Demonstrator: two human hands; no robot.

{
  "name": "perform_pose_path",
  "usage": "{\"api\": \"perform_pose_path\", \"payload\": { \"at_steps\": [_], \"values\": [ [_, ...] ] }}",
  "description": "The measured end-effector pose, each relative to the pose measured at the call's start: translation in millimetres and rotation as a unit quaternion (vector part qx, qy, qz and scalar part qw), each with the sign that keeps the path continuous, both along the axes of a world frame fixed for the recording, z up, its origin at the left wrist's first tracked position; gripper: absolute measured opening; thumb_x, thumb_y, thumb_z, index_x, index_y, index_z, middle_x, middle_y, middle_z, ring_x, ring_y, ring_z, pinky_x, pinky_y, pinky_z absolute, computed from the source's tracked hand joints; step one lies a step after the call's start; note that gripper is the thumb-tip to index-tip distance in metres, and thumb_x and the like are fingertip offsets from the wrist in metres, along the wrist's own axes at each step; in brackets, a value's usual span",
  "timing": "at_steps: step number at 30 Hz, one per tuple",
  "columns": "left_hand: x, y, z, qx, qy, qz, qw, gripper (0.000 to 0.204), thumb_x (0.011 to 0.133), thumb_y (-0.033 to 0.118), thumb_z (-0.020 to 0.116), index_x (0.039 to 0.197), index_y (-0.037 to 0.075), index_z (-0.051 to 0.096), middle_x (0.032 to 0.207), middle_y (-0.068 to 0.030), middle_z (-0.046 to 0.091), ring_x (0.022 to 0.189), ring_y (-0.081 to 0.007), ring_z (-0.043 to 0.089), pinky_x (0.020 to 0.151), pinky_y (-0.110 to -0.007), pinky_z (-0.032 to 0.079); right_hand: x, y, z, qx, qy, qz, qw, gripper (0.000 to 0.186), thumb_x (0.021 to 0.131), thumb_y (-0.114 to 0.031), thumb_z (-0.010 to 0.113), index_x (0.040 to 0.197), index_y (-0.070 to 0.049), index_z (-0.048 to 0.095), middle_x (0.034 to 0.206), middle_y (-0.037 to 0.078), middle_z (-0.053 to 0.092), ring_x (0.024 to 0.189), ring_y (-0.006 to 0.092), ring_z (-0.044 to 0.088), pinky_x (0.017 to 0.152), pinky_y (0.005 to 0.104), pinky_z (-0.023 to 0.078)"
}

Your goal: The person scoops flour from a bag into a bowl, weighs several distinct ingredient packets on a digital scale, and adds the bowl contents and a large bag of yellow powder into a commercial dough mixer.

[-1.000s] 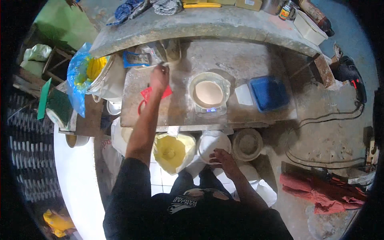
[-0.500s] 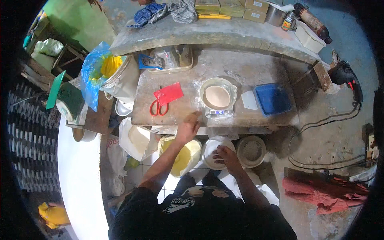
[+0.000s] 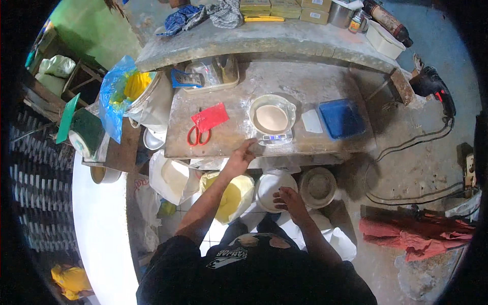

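A kitchen scale (image 3: pixel 274 138) with a lit display stands at the table's front, bearing a pale bowl (image 3: pixel 292 109) of light beige powder (image 3: pixel 271 119). My left hand (image 3: pixel 242 156) is empty at the table edge, its fingers apart and its fingertips just left of the scale; whether they touch it I cannot tell. Below the edge, my right hand (image 3: pixel 289 198) hangs over a white round tub (image 3: pixel 269 189), fingers loosely bent and apart, with nothing visible in them. Left of the scale, a red plastic scraper (image 3: pixel 210 117) lies partly over red-handled scissors (image 3: pixel 199 135).
A blue tray (image 3: pixel 341 119) and a white card (image 3: pixel 311 122) lie right of the scale. Sacks of powder, one yellow (image 3: pixel 226 201) inside, and a grey basin (image 3: pixel 318 188) stand below. A bucket (image 3: pixel 152 109) with a blue bag is at left. A raised ledge (image 3: pixel 264 41) runs behind.
My left hand has come to rest with its fingers beside the scale, no longer blurred. My right hand stays nearly in place. The whole view has shifted slightly.
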State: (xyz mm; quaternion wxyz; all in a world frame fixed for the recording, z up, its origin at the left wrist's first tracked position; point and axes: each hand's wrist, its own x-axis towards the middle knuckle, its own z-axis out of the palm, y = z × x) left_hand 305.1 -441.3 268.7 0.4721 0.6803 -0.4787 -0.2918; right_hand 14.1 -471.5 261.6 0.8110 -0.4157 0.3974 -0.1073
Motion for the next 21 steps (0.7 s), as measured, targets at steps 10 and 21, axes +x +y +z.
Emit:
{"api": "perform_pose_path", "payload": {
  "at_steps": [10, 21],
  "values": [
    [44, 14, 33, -0.137, 0.046, 0.171, 0.974, 0.048, 0.091, 0.008, 0.053, 0.138, 0.006, 0.041, 0.124, -0.0126, 0.059, 0.087, -0.0162, 0.061, 0.071, -0.027, 0.049, -5, -1, -8, 0.006, -0.004, -0.005, 1.000, 0.044, 0.095, -0.031, 0.059, 0.125, 0.000, 0.047, 0.110, 0.014, 0.061, 0.094, 0.0225, 0.063, 0.081, 0.0372, 0.053],
    [116, 4, 84, -0.190, 0.084, 0.312, 0.927, 0.039, 0.094, 0.021, 0.061, 0.123, -0.004, 0.055, 0.106, -0.0107, 0.064, 0.082, -0.0130, 0.061, 0.065, -0.026, 0.047, -7, -1, -15, -0.019, 0.015, -0.004, 1.000, 0.036, 0.095, -0.026, 0.060, 0.122, -0.003, 0.052, 0.104, 0.011, 0.064, 0.090, 0.0211, 0.064, 0.077, 0.0370, 0.054]
  ]
}}
